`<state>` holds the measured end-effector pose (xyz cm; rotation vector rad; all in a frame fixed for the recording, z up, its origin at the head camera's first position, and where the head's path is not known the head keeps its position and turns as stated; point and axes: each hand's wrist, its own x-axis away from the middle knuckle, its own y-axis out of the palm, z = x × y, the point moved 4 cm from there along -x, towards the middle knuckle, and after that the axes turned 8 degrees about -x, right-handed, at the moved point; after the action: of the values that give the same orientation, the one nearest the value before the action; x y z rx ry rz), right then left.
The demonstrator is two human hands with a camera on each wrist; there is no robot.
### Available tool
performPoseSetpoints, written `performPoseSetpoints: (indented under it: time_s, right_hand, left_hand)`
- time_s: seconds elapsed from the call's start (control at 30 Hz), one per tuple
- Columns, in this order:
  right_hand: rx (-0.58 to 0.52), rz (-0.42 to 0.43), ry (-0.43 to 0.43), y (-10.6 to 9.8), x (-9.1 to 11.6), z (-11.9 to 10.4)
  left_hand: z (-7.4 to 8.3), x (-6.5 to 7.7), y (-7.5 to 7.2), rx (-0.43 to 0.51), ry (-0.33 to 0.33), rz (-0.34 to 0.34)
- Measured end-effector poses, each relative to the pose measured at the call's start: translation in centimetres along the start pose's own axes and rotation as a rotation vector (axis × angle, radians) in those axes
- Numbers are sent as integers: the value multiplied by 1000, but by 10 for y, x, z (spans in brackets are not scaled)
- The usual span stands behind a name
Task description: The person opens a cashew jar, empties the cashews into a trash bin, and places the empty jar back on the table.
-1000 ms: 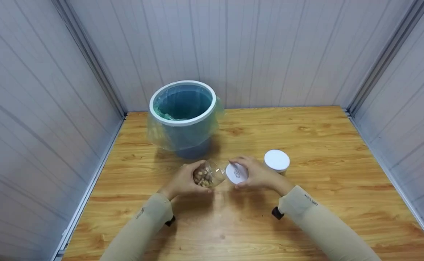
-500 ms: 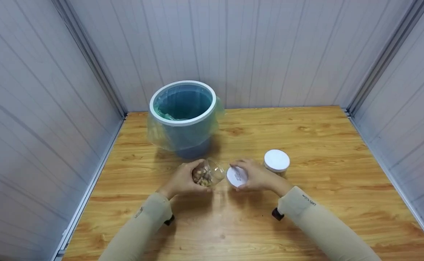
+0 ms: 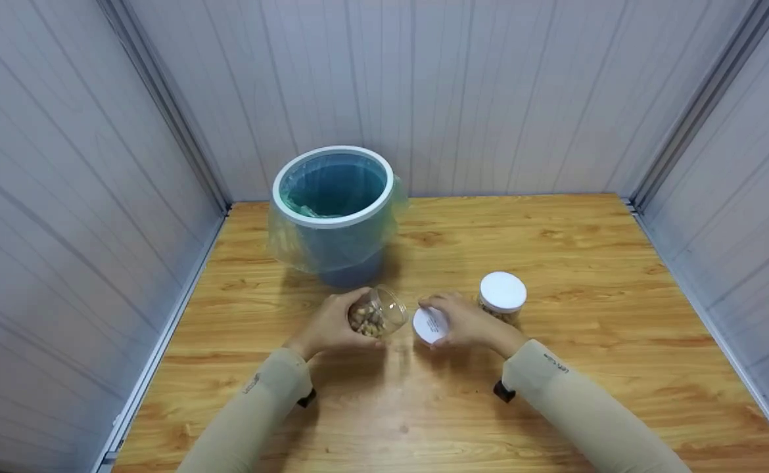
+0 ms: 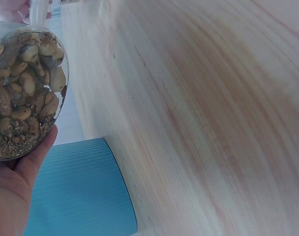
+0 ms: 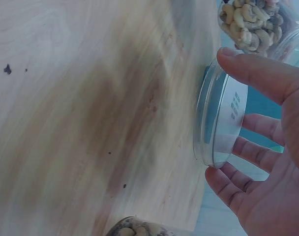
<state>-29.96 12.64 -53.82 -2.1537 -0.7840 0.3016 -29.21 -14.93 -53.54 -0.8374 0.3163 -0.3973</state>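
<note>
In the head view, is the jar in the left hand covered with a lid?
No, the right hand holds a white lid beside the jar in the left hand, with a gap visible between them.

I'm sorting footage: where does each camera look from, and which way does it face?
Head: on the person's head, forward and down at table and bin; left hand, right hand, sleeves show.
Left wrist: on that wrist, toward the open jar; both hands partly show.
Right wrist: on that wrist, toward the lid; right hand shows large.
Both wrist views share the open jar.
</note>
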Motion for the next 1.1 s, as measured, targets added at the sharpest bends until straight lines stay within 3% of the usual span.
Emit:
performPoseSetpoints:
  time_s: [0.3, 1.1]
  right_hand:
    - [1, -13, 28, 7, -1, 8]
    - [7, -40, 76, 18, 0, 21]
  left_hand:
    - [2, 1, -5, 12, -13, -1]
    - [5, -2, -20, 13, 36, 17]
